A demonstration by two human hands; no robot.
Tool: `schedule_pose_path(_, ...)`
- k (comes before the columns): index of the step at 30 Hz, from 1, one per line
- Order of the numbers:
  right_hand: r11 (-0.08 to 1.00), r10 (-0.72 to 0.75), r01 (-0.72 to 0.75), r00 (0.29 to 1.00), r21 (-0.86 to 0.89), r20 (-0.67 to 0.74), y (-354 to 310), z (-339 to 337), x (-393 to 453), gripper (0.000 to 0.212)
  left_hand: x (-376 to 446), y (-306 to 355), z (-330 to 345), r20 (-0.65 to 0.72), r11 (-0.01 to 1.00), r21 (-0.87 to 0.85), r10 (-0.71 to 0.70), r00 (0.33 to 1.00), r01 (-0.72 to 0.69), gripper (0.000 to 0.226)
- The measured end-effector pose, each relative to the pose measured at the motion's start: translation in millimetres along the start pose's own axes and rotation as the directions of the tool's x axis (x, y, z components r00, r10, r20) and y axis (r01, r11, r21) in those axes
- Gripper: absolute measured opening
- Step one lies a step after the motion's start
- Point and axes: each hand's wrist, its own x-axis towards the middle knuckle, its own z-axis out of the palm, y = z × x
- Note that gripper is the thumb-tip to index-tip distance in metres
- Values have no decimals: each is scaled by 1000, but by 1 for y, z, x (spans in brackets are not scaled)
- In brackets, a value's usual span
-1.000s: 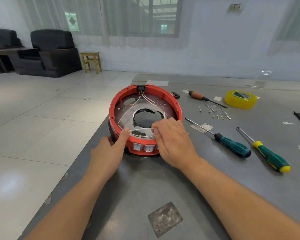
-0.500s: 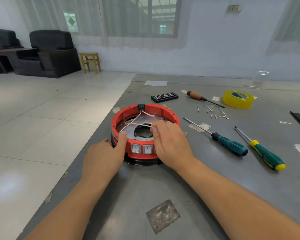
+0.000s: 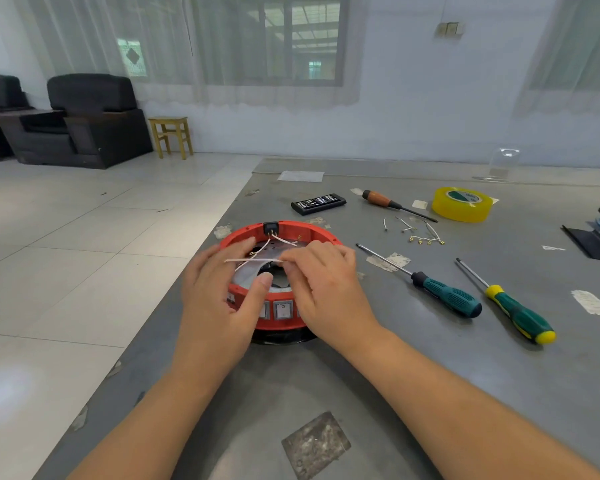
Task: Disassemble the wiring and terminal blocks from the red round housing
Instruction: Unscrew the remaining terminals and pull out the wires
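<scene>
The red round housing (image 3: 291, 233) lies flat on the grey table, near its left edge. A black terminal block (image 3: 270, 227) sits at its far rim with thin white wires (image 3: 284, 240) running from it. My right hand (image 3: 323, 289) pinches one white wire (image 3: 250, 260) and holds it level above the housing. My left hand (image 3: 222, 292) hovers over the housing's left side with fingers spread and the thumb near the front rim; it holds nothing. Two rocker switches (image 3: 283, 310) show on the front wall between my hands.
Right of the housing lie two green-handled screwdrivers (image 3: 444, 296) (image 3: 520, 317). Further back are loose removed wires (image 3: 420, 233), a wooden-handled screwdriver (image 3: 378, 199), a black bit case (image 3: 317, 203) and a yellow tape roll (image 3: 461, 204). The table's left edge (image 3: 174, 299) drops to the tiled floor.
The right hand has drawn the wire up and level above the housing. The left hand left the housing's outer wall and rose over its left rim with fingers spread.
</scene>
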Motion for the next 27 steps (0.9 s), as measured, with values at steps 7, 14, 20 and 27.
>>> schedule_pose_path(7, 998, -14, 4, 991, 69, 136, 5, -3, -1, 20, -4, 9, 5, -43, 948, -265, -191, 981, 173, 32)
schedule_pose_path(14, 934, 218, -266, 953, 240, 208, 13, -4, 5, 7, 0, 17, 0, -41, 863, -440, -294, 955, 247, 31)
schedule_pose_path(20, 883, 222, -297, 946, 362, 234, 17, -10, 8, 6, 1, 17, -1, -48, 842, -464, -335, 941, 276, 27)
schedule_pose_path(27, 993, 79, -85, 994, 79, 75, 24, -6, 6, 7, 0, 12, 4, 23, 812, -499, -336, 942, 302, 32)
